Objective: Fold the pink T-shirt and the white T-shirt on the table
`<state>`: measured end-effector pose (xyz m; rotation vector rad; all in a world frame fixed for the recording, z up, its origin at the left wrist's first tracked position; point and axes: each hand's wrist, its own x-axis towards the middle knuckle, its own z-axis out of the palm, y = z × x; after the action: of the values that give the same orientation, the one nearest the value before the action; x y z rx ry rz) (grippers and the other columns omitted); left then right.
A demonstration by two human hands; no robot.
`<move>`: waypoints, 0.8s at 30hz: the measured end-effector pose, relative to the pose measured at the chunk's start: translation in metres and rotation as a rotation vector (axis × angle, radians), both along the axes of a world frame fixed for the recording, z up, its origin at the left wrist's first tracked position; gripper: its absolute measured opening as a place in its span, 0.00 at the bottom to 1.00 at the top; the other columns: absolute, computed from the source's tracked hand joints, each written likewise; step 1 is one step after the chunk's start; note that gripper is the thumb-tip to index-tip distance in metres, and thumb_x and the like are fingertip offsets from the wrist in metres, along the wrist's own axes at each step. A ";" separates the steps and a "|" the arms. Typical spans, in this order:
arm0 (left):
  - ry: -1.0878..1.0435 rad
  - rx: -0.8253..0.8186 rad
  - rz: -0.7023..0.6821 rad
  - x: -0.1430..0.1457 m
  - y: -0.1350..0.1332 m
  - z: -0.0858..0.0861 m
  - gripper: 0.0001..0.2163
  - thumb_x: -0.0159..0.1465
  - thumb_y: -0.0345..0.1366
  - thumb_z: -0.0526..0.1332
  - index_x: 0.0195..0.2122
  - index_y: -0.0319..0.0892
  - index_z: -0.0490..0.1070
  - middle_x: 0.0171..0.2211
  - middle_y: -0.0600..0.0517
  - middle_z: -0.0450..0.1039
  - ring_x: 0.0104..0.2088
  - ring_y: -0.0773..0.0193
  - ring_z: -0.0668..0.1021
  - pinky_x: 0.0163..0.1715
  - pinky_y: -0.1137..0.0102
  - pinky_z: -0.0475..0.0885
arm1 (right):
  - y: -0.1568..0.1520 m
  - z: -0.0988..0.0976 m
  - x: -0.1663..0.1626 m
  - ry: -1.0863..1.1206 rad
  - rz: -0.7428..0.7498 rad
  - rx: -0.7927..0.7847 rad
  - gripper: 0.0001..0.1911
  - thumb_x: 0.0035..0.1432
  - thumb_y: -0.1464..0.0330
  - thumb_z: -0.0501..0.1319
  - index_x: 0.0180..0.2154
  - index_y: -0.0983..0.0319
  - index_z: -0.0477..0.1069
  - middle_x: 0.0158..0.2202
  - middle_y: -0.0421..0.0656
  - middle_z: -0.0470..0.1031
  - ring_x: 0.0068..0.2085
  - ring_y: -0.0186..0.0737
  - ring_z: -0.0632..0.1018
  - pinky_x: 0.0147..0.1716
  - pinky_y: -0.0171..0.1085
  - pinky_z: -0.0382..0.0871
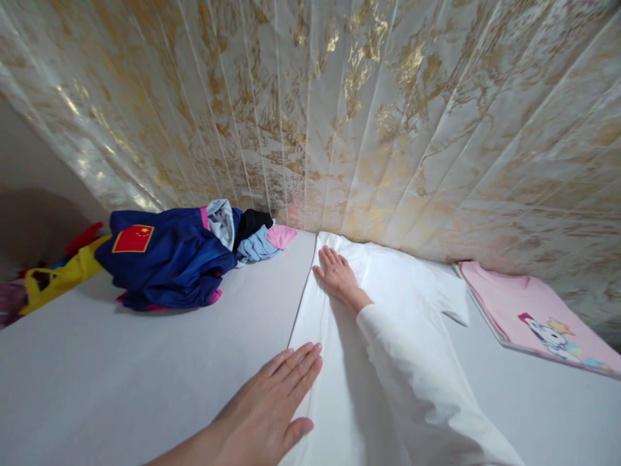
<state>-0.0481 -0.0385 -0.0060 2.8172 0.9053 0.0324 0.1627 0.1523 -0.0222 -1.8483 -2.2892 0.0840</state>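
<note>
A white short-sleeved shirt (398,278) lies spread on the pale grey surface, one sleeve pointing right. Its left side makes a long straight edge. My right hand (336,272) rests flat on the shirt's upper left part, fingers stretched out and thumb apart. Nearer to me, my left hand (281,395) lies along the lower left edge of the shirt, fingers extended and holding nothing. The right forearm, in a white sleeve, covers part of the shirt.
A dark blue garment (169,259) with a red flag patch lies left, beside a heap of small clothes (255,243). A yellow item (68,268) sits farther left. Folded pink shirts (538,310) lie right. A gold-patterned curtain (339,116) hangs behind the pale grey surface (121,382).
</note>
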 end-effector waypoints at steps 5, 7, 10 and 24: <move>0.019 -0.005 -0.076 -0.018 -0.035 -0.003 0.35 0.67 0.40 0.57 0.69 0.40 0.38 0.69 0.47 0.40 0.68 0.56 0.49 0.64 0.62 0.50 | -0.004 -0.001 -0.001 0.015 -0.009 0.062 0.29 0.68 0.59 0.48 0.63 0.69 0.56 0.68 0.52 0.52 0.67 0.47 0.55 0.63 0.45 0.47; 0.024 0.006 -0.109 -0.026 -0.046 -0.001 0.36 0.67 0.40 0.58 0.69 0.38 0.39 0.69 0.46 0.41 0.68 0.56 0.51 0.64 0.64 0.52 | -0.007 0.000 -0.002 0.020 -0.014 0.096 0.27 0.68 0.60 0.47 0.62 0.69 0.58 0.67 0.53 0.54 0.66 0.47 0.57 0.63 0.45 0.49; 0.012 0.020 -0.166 -0.038 -0.054 0.010 0.33 0.67 0.36 0.57 0.69 0.39 0.42 0.68 0.47 0.46 0.67 0.59 0.54 0.63 0.66 0.53 | -0.016 0.002 -0.004 0.027 -0.009 0.138 0.28 0.68 0.61 0.47 0.62 0.71 0.57 0.66 0.55 0.56 0.66 0.48 0.57 0.62 0.46 0.50; 0.000 -0.026 -0.033 -0.011 0.006 0.005 0.28 0.69 0.35 0.53 0.68 0.40 0.44 0.69 0.47 0.42 0.68 0.59 0.49 0.65 0.60 0.48 | -0.112 0.014 -0.006 0.030 0.199 0.078 0.29 0.63 0.68 0.53 0.63 0.72 0.55 0.66 0.56 0.55 0.66 0.48 0.59 0.61 0.46 0.58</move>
<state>-0.0589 -0.0328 -0.0009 2.8076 0.8527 0.0167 0.1568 0.0405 -0.0077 -1.5685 -2.4129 0.0499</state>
